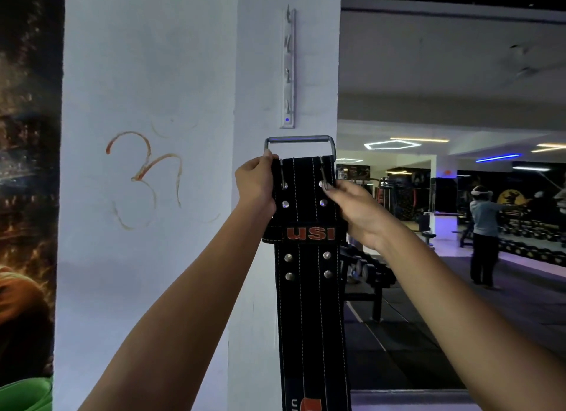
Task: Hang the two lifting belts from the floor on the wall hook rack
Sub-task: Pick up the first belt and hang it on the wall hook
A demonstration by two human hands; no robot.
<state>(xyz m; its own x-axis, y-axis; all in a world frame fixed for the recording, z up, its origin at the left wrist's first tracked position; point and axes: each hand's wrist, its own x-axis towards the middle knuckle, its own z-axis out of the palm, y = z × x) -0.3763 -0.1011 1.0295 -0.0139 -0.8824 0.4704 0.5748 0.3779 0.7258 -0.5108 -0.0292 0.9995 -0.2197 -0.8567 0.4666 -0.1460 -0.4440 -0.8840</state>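
A black lifting belt (307,288) with white stitching, metal rivets and an orange "USI" loop hangs straight down in front of a white pillar. Its metal buckle (300,141) points up, just below the wall hook rack (289,67), a narrow vertical white strip with several hooks. My left hand (257,187) grips the belt's left edge near the buckle. My right hand (355,208) pinches the right buckle prong and the belt's right edge. Only one belt is in view.
The white pillar (147,196) carries a reddish painted mark. A dark mural (27,165) covers the wall at left. At right, a mirror or opening shows a gym with a dumbbell rack (364,272) and a person (485,236) standing far off.
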